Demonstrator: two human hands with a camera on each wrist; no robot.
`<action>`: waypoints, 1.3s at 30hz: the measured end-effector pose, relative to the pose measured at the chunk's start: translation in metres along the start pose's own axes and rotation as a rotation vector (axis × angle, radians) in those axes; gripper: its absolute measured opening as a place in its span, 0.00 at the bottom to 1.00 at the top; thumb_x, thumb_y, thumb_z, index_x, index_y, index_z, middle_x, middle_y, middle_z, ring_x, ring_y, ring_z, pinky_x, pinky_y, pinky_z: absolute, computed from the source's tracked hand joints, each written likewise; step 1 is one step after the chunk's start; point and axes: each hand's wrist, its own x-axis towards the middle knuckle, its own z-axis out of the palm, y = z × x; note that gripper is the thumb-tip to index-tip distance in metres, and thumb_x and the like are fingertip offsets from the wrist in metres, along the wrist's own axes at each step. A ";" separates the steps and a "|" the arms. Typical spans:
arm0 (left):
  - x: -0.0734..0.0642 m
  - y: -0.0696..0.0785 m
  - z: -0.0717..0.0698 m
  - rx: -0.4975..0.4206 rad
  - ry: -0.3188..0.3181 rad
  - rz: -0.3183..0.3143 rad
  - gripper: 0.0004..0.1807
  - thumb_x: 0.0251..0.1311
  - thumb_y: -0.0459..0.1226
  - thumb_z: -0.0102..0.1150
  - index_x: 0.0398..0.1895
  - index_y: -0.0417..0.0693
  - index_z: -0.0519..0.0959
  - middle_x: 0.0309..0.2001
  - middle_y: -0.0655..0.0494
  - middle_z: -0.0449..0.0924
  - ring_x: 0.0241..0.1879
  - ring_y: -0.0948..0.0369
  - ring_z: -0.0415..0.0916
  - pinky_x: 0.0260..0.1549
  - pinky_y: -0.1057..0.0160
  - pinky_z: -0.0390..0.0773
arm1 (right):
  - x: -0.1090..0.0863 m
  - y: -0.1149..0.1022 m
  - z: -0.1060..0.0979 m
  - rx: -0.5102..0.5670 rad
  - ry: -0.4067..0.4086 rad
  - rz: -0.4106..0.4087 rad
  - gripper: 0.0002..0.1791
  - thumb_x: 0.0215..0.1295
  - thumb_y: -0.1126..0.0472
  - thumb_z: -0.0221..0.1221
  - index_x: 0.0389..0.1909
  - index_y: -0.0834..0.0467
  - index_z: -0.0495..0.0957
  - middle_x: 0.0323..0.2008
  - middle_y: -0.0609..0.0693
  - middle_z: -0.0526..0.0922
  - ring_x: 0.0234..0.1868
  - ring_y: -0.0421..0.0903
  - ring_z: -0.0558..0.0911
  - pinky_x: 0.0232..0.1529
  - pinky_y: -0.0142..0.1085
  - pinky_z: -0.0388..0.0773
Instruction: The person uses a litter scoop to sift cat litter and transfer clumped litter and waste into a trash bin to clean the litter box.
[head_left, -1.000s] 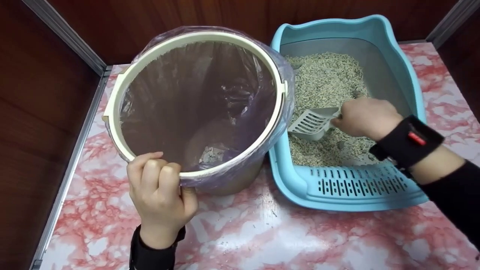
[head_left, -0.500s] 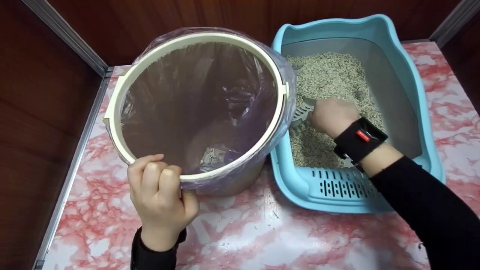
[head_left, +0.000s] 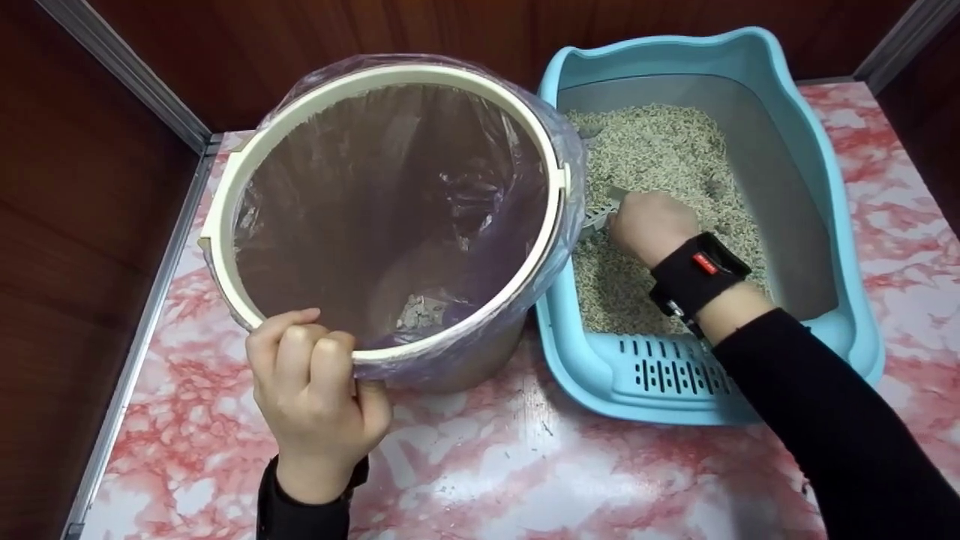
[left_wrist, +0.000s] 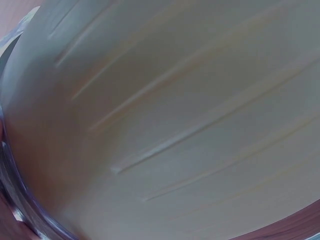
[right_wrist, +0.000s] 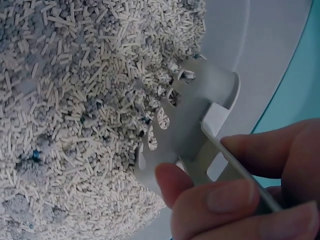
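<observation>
My right hand grips the handle of a grey slotted litter scoop inside the blue litter box. In the right wrist view, the scoop's front edge is sunk into pale pellet litter, close to the box's inner wall. My left hand holds the near rim of a round bin, fingers over the top and thumb below. A thin purple bag lines the bin, with a small pale clump at its bottom. The bin's ribbed outer side fills the left wrist view.
Bin and litter box stand side by side on a red-and-white marbled floor. Dark wood panels rise behind and at both sides. The box's low front has a slotted ledge. A few litter crumbs lie on the floor between them.
My right hand has moved left across the litter box, and the scoop, first raised over the litter, has gone down into it by the left wall. My left hand stays on the rim.
</observation>
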 end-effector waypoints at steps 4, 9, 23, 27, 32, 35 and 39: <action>0.000 0.000 0.000 0.001 0.004 -0.003 0.07 0.31 0.30 0.33 0.20 0.40 0.60 0.21 0.46 0.58 0.32 0.39 0.65 0.37 0.48 0.70 | 0.004 -0.004 0.006 0.019 0.013 0.007 0.24 0.73 0.52 0.44 0.25 0.65 0.75 0.34 0.69 0.79 0.28 0.59 0.80 0.25 0.50 0.80; -0.001 0.001 0.000 0.001 -0.003 -0.004 0.08 0.31 0.30 0.33 0.20 0.39 0.61 0.21 0.46 0.59 0.32 0.40 0.65 0.36 0.48 0.70 | 0.010 -0.010 0.019 0.051 0.066 0.004 0.20 0.72 0.57 0.45 0.25 0.67 0.75 0.34 0.69 0.80 0.34 0.64 0.82 0.30 0.54 0.81; 0.000 0.000 0.000 0.003 -0.010 0.013 0.08 0.30 0.30 0.33 0.20 0.39 0.61 0.22 0.45 0.59 0.32 0.40 0.65 0.37 0.49 0.70 | 0.035 -0.010 0.029 0.165 0.093 0.030 0.27 0.75 0.52 0.41 0.38 0.73 0.77 0.43 0.73 0.79 0.41 0.67 0.81 0.36 0.58 0.80; 0.001 0.000 0.000 0.003 -0.013 0.011 0.08 0.31 0.30 0.33 0.20 0.39 0.61 0.22 0.45 0.59 0.32 0.40 0.65 0.38 0.48 0.70 | 0.038 -0.001 0.031 0.215 0.056 -0.017 0.27 0.75 0.50 0.40 0.29 0.69 0.74 0.44 0.73 0.78 0.41 0.66 0.80 0.40 0.56 0.78; 0.000 0.000 0.000 -0.002 -0.017 0.012 0.08 0.31 0.30 0.34 0.21 0.39 0.61 0.22 0.45 0.59 0.32 0.40 0.65 0.38 0.48 0.70 | 0.037 0.009 0.037 0.265 0.074 -0.060 0.25 0.76 0.51 0.40 0.22 0.64 0.68 0.42 0.73 0.77 0.37 0.64 0.78 0.42 0.55 0.76; 0.000 0.000 0.000 -0.005 -0.015 0.011 0.08 0.31 0.30 0.34 0.20 0.39 0.61 0.22 0.45 0.59 0.32 0.40 0.65 0.38 0.48 0.70 | 0.035 0.012 0.040 0.288 0.107 -0.068 0.26 0.76 0.50 0.40 0.20 0.62 0.67 0.37 0.72 0.77 0.32 0.62 0.77 0.37 0.54 0.76; 0.000 0.000 0.000 -0.006 -0.007 0.010 0.08 0.30 0.30 0.33 0.20 0.39 0.61 0.22 0.45 0.59 0.32 0.40 0.65 0.38 0.48 0.70 | 0.030 0.016 0.038 0.302 0.121 -0.069 0.27 0.76 0.48 0.39 0.18 0.59 0.65 0.23 0.60 0.73 0.21 0.52 0.71 0.26 0.47 0.73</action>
